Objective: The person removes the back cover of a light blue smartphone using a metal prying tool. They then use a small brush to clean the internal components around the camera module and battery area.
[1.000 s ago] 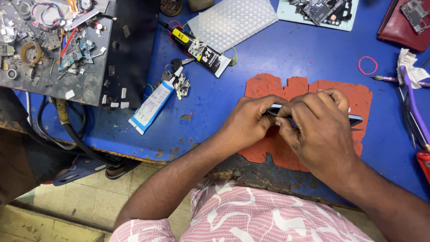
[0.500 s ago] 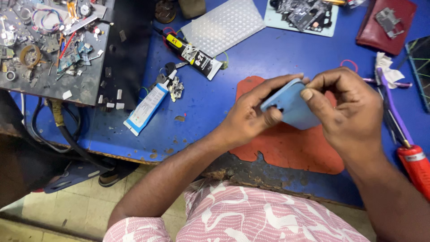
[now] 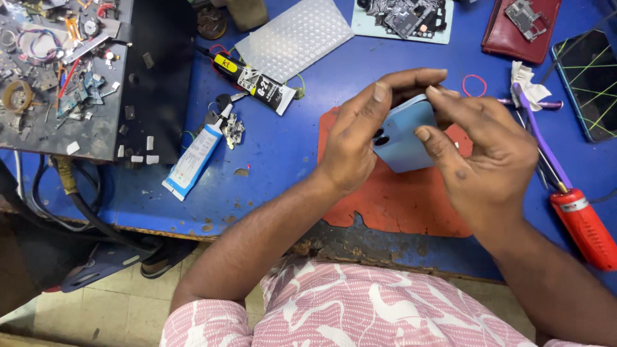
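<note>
- Head view: both hands hold a light-blue phone (image 3: 403,138) above the orange mat (image 3: 398,202) on the blue table (image 3: 283,154).
- Left hand (image 3: 353,144) has a closed grip on the phone's 9 o'clock edge, by the camera lenses.
- Right hand (image 3: 482,160) pinches its 3 o'clock side.
- Red-handled tool (image 3: 581,225) lies at 3 o'clock; glue tubes (image 3: 193,160) at 9.

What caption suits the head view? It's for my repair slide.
Both hands, left hand and right hand, hold a light-blue phone above an orange mat.
</note>
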